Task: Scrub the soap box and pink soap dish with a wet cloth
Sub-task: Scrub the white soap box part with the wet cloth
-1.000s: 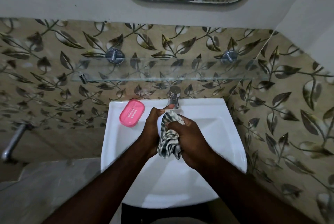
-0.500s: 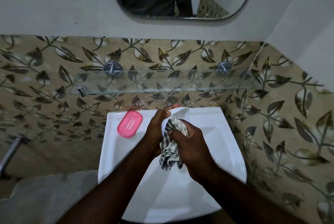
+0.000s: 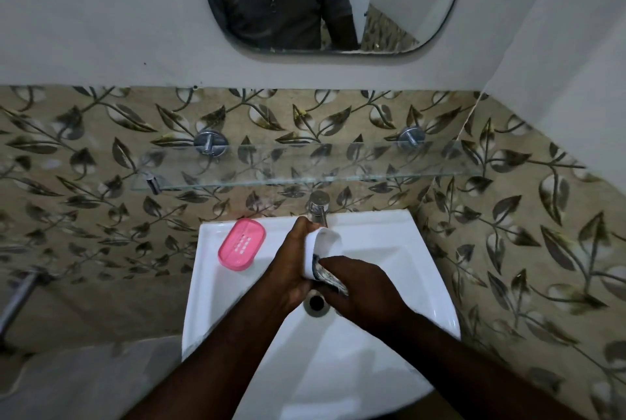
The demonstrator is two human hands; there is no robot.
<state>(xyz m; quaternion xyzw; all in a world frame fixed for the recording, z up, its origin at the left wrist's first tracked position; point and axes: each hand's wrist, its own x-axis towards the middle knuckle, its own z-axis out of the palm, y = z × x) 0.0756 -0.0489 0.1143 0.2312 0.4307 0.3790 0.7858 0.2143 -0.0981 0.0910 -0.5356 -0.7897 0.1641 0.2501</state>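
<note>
Over the glossy white sink (image 3: 399, 257), the right hand (image 3: 367, 292) bunches a checked cloth (image 3: 328, 276) in curled fingers against the smooth white soap box (image 3: 328, 243), which the left hand (image 3: 290, 269) grips. The rounded pink soap dish (image 3: 241, 244) sits on the rim's far-left corner, beneath a glass shelf (image 3: 305, 163).

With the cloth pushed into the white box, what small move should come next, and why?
Probably rub the cloth round inside the white soap box: the left hand grips the box, the right hand presses the cloth into it, and the pink soap dish sits apart on the sink rim.
</note>
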